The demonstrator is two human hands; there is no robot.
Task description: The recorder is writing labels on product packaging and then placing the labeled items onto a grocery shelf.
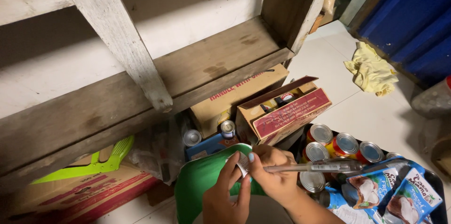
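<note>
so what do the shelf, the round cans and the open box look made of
Shelf: bare wood, rough and stained, grain visible. Round cans: likely metal, shiny ribbed lids. Open box: brown corrugated cardboard, matte, with a red printed flap.

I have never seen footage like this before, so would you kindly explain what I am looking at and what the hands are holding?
This is a single picture from a camera worn on a person's head, looking down at their own two bare hands. There is no machine here.

The left hand and the right hand meet over a small white tag or label, pinched between the fingertips. The right hand also grips a slim silver pen-like tool; exactly what it is I cannot tell.

Under the hands is a green lid or basin. To the right, a dark bin holds metal tins and blue-and-white pouches. Behind stands an open cardboard box beneath a rough wooden shelf. A yellow cloth lies on the tiled floor.
</note>
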